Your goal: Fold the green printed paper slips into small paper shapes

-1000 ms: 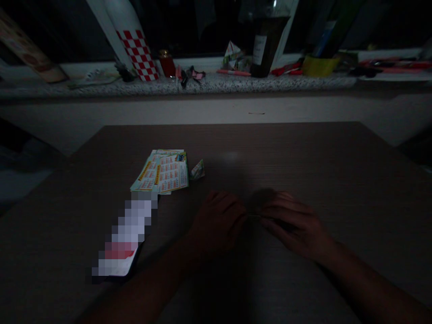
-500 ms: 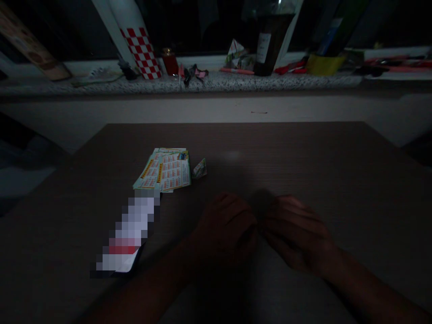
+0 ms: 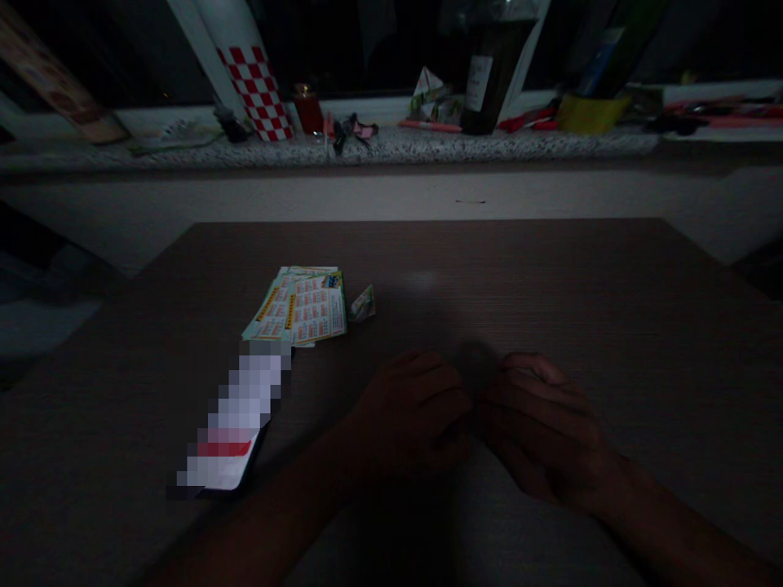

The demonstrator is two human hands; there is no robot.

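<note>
In dim light my left hand [image 3: 417, 414] is closed, its fingers curled in low over the table [image 3: 550, 277]. Facing it, my right hand [image 3: 538, 424] has its fingers bent and pressed together. The fingertips of both hands meet or nearly meet, and whatever they pinch is too dark to make out. Beyond my left hand lies a small folded piece of printed paper [image 3: 363, 304]. Beside that is a stack of printed paper slips [image 3: 315, 310] with rows of orange and white boxes. A lit phone [image 3: 236, 424], its screen blurred out, lies left of my left forearm.
Along the granite windowsill [image 3: 391, 152] behind the table stand a red-and-white checkered bottle [image 3: 260, 94], a small red container [image 3: 307, 110], a dark labelled bottle [image 3: 483, 81] and a yellow holder [image 3: 592, 114]. A folded paper piece [image 3: 426, 90] and a pink pen [image 3: 430, 126] are there too.
Both hands stay in nearly the same place, with only slight finger movement. The paper slips and phone have not moved on the table.
</note>
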